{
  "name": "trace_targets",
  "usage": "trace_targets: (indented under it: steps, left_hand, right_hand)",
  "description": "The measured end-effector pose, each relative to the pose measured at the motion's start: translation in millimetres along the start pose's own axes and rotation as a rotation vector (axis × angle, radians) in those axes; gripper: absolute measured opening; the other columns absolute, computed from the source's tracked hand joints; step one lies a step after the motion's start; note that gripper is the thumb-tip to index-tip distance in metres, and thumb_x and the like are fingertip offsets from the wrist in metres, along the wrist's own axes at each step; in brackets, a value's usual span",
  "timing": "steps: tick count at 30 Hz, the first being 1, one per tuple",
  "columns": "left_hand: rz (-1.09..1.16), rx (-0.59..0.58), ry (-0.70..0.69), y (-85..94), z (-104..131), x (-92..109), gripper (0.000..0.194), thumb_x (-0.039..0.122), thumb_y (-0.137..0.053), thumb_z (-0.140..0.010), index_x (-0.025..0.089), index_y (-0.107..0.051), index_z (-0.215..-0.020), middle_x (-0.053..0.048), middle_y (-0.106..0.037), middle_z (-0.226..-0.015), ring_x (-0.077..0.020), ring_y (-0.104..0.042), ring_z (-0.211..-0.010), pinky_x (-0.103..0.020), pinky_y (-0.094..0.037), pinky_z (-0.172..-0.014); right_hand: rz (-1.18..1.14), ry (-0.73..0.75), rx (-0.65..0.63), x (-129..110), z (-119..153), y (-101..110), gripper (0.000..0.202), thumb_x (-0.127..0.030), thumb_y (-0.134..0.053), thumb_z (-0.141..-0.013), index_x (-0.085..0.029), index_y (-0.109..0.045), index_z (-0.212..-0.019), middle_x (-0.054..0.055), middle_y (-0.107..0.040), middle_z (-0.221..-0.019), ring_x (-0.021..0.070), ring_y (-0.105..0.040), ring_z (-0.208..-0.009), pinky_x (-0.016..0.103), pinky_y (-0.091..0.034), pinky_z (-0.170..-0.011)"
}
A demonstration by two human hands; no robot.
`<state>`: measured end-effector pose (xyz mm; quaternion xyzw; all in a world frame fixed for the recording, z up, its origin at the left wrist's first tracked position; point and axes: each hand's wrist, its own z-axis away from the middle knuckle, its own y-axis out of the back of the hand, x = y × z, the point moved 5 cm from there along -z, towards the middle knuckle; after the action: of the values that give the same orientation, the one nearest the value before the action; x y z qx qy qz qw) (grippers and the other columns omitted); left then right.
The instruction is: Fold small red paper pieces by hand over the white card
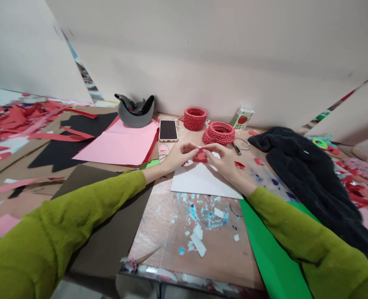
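My left hand (181, 155) and my right hand (220, 158) meet over a white sheet (207, 182) on the table. Between their pinched fingertips is a small piece of red paper (200, 156), partly covered by the fingers. Small red paper scraps (240, 165) lie just right of my right hand. Beyond the hands stand two stacks of red wavy-edged rings, one upright (195, 119) and one slumped (219, 133). A phone (168, 130) lies past my left hand.
At left are pink paper (121, 143), black paper (87, 124) and a grey cap (136, 110). A small box (242, 118) stands by the wall. Dark fuzzy cloth (305, 166) and green paper (268, 249) lie at right. White scraps (198, 243) sit near the table's front edge.
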<state>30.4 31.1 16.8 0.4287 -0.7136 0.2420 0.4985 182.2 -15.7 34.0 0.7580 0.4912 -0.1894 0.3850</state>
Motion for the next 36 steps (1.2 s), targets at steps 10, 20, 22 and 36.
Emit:
trace_targets:
  steps: [10, 20, 22, 36]
  left_hand:
    - [-0.034, -0.019, 0.028, -2.4, 3, 7, 0.027, 0.037, -0.066, -0.078, 0.012, -0.067, -0.088, -0.005, -0.067, -0.076, -0.0094, -0.059, -0.061, -0.019, -0.044, -0.053]
    - [0.073, 0.044, 0.117, 5.9, -1, -4, 0.025, 0.032, -0.072, -0.071, 0.011, -0.069, -0.084, -0.004, -0.070, -0.073, -0.0121, -0.064, -0.065, -0.023, -0.050, -0.063]
    - [0.081, 0.057, 0.119, 6.9, 0, -3, 0.024, 0.031, -0.072, -0.071, 0.011, -0.068, -0.084, -0.003, -0.069, -0.071, -0.0115, -0.063, -0.064, -0.022, -0.049, -0.063]
    - [0.042, 0.084, 0.096, 8.6, 0, 0, 0.022, 0.032, -0.071, -0.074, 0.012, -0.071, -0.083, -0.007, -0.073, -0.081, -0.0143, -0.066, -0.072, -0.024, -0.051, -0.067]
  right_hand:
    - [0.015, 0.010, 0.030, -1, 1, 0, 0.010, -0.025, -0.064, -0.081, -0.019, -0.063, -0.088, 0.003, -0.066, -0.082, 0.0171, -0.063, -0.077, 0.032, -0.051, -0.073]
    - [0.162, 0.242, -0.042, -25, 6, -4, 0.005, -0.019, -0.059, -0.084, -0.021, -0.064, -0.083, 0.008, -0.067, -0.095, 0.0202, -0.063, -0.089, 0.035, -0.050, -0.077]
    - [0.177, 0.255, -0.052, -26, 6, -4, 0.004, -0.021, -0.061, -0.084, -0.021, -0.065, -0.086, 0.008, -0.067, -0.097, 0.0202, -0.062, -0.089, 0.035, -0.050, -0.078]
    - [0.220, 0.272, -0.101, -25, 9, -4, 0.013, -0.026, -0.059, -0.086, -0.023, -0.065, -0.097, 0.010, -0.063, -0.105, 0.0212, -0.061, -0.095, 0.037, -0.051, -0.083]
